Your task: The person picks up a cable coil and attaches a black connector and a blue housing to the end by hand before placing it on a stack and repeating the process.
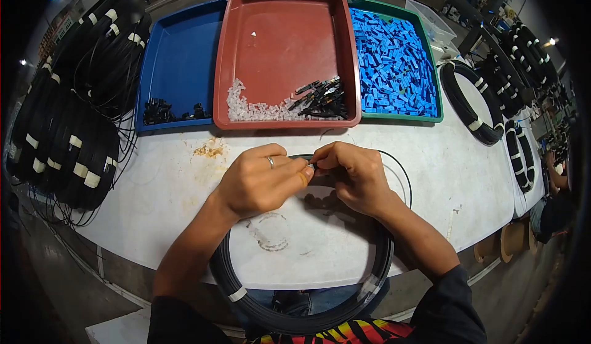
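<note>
A coil of thin black cable [223, 264] hangs partly over the table's front edge, bound with white tape bands. At its far side my left hand [265, 181], with a ring on one finger, is closed on the black cable. Touching it, my right hand [357, 178] pinches at the same spot, thumb and forefinger together. A small greyish piece shows between the fingertips; its kind is mostly hidden. One loose cable strand [407, 181] loops out past my right hand.
Behind my hands stand a blue tray [178, 48] with small black parts, a red tray [283, 42] with clear and black pieces, and a green tray [438, 107] full of blue clips. Cable coils [68, 116] are stacked left; another coil [452, 95] lies right. A person [557, 190] is far right.
</note>
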Available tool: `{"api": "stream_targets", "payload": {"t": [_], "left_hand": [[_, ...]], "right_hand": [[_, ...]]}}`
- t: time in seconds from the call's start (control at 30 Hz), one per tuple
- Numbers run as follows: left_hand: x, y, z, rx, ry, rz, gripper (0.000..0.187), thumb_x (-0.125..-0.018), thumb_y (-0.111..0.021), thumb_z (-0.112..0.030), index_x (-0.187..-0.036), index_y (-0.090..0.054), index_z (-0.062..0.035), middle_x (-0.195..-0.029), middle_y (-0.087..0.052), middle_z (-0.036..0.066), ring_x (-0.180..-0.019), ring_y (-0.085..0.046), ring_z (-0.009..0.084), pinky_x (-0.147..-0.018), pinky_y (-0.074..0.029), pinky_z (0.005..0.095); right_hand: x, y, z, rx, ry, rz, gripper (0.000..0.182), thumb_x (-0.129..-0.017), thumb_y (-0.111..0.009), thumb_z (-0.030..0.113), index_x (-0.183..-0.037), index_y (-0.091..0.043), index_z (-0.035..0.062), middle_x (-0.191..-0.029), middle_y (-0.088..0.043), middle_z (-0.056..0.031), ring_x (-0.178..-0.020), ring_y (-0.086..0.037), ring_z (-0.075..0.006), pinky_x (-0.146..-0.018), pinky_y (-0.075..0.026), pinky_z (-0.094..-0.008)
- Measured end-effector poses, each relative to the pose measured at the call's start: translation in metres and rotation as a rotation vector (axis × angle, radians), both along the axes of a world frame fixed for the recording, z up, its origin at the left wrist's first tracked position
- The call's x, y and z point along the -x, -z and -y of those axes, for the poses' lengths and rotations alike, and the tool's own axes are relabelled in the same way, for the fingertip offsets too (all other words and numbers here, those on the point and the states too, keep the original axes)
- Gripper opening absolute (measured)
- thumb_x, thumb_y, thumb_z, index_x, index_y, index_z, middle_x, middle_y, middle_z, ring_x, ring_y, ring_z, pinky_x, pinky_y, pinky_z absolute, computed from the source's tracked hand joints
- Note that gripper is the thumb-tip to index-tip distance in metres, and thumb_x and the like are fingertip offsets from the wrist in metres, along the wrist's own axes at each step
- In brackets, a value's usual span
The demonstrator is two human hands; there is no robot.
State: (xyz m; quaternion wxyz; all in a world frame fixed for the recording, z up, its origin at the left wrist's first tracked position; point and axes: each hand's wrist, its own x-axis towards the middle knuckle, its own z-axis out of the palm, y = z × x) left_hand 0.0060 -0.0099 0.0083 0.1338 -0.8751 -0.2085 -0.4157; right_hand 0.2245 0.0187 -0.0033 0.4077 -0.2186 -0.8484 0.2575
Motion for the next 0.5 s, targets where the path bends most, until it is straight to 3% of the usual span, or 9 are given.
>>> {"api": "stream_targets", "payload": {"t": [0.03,0.1,0.13,0.2,0.23,0.27,0.33,0.5], "left_hand": [[0.0,0.0,0.001,0.0,-0.003,0.002,0.011,-0.079,-0.076,0.001,-0.074,-0.067,-0.0008,-0.074,-0.069,0.009,-0.059,-0.063,0.0189,-0.055,-0.052,0.0287],[-0.002,0.001,0.005,0.333,0.022,0.288,0.01,-0.078,-0.079,0.002,-0.076,-0.069,-0.0003,-0.075,-0.073,0.01,-0.061,-0.068,0.0209,-0.056,-0.054,0.029],[-0.003,0.001,0.008,0.332,0.023,0.289,0.01,-0.078,-0.079,0.002,-0.076,-0.069,-0.0003,-0.075,-0.073,0.01,-0.061,-0.068,0.0209,-0.056,-0.054,0.029],[-0.004,-0.001,0.014,0.827,-0.039,0.501,0.011,-0.076,-0.082,0.002,-0.08,-0.071,0.0002,-0.076,-0.074,0.012,-0.064,-0.071,0.0231,-0.057,-0.055,0.029],[-0.006,0.0,0.014,0.895,0.001,0.558,0.012,-0.076,-0.081,0.002,-0.08,-0.07,0.0006,-0.073,-0.073,0.011,-0.06,-0.067,0.0221,-0.055,-0.053,0.0288],[-0.006,-0.001,0.014,0.894,0.0,0.555,0.012,-0.076,-0.081,0.002,-0.08,-0.07,0.0006,-0.073,-0.073,0.011,-0.06,-0.067,0.0221,-0.055,-0.053,0.0288],[-0.006,-0.004,0.012,0.413,-0.027,0.198,0.013,-0.075,-0.08,0.007,-0.082,-0.07,0.0032,-0.077,-0.073,0.017,-0.06,-0.067,0.0261,-0.06,-0.056,0.0314],[-0.003,-0.004,0.006,0.096,-0.014,-0.046,0.013,-0.075,-0.077,0.006,-0.074,-0.066,0.0022,-0.082,-0.071,0.014,-0.064,-0.066,0.0225,-0.059,-0.055,0.0319]], "right_hand": [[0.0,-0.002,0.002,0.0,-0.003,0.002,0.034,-0.063,-0.066,-0.016,-0.092,-0.061,0.0007,-0.093,-0.069,-0.013,-0.085,-0.07,-0.0337,-0.07,-0.057,-0.0376],[0.001,-0.005,0.006,-0.073,0.043,0.004,0.032,-0.063,-0.067,-0.014,-0.09,-0.061,0.0,-0.096,-0.069,-0.013,-0.084,-0.069,-0.032,-0.07,-0.056,-0.0377],[0.001,-0.005,0.005,-0.073,0.043,0.005,0.032,-0.063,-0.067,-0.014,-0.09,-0.061,0.0,-0.096,-0.069,-0.013,-0.084,-0.069,-0.032,-0.07,-0.056,-0.0377],[0.003,-0.005,0.002,-0.331,0.057,0.002,0.032,-0.063,-0.069,-0.012,-0.091,-0.06,-0.0008,-0.097,-0.067,-0.0129,-0.082,-0.066,-0.0306,-0.07,-0.054,-0.039],[0.002,-0.006,0.002,-0.333,0.058,0.001,0.032,-0.063,-0.069,-0.012,-0.091,-0.06,-0.0008,-0.097,-0.067,-0.0129,-0.082,-0.066,-0.0306,-0.07,-0.054,-0.039],[0.003,-0.009,0.003,-0.372,0.055,0.022,0.032,-0.063,-0.069,-0.011,-0.092,-0.059,-0.0012,-0.095,-0.067,-0.013,-0.08,-0.065,-0.0303,-0.07,-0.054,-0.0397],[0.002,-0.01,0.005,-0.41,0.054,0.038,0.032,-0.063,-0.069,-0.011,-0.092,-0.059,-0.0015,-0.093,-0.066,-0.0131,-0.079,-0.064,-0.0299,-0.07,-0.053,-0.0404],[-0.001,-0.01,0.007,-0.133,0.004,0.047,0.032,-0.061,-0.068,-0.013,-0.087,-0.057,0.0004,-0.092,-0.067,-0.0144,-0.08,-0.066,-0.0327,-0.068,-0.053,-0.0404]]}}
